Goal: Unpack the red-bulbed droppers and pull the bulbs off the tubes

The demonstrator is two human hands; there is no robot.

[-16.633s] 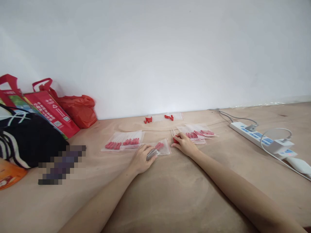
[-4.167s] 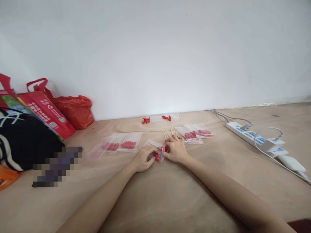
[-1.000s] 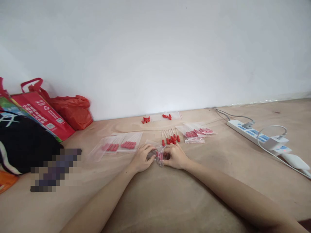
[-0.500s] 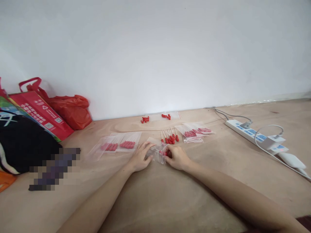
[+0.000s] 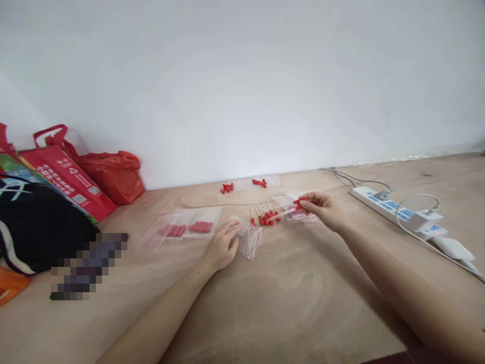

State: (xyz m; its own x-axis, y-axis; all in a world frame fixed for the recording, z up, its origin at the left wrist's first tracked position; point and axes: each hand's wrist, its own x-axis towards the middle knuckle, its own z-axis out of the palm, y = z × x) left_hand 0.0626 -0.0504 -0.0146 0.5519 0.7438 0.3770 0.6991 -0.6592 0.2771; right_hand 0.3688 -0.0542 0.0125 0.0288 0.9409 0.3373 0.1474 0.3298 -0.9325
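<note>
Gripping bag [image 5: 250, 241], red stick [image 5: 288, 209], details blurry

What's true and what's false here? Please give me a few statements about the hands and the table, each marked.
1. The left hand holds a small clear bag. True.
2. The right hand lies flat on the power strip. False: it pinches a red-tipped stick, apart from the strip.
3. Loose red-tipped sticks lie on the table between the hands. True.
4. The red bags stand at the right. False: they stand at the left, by the wall.
</note>
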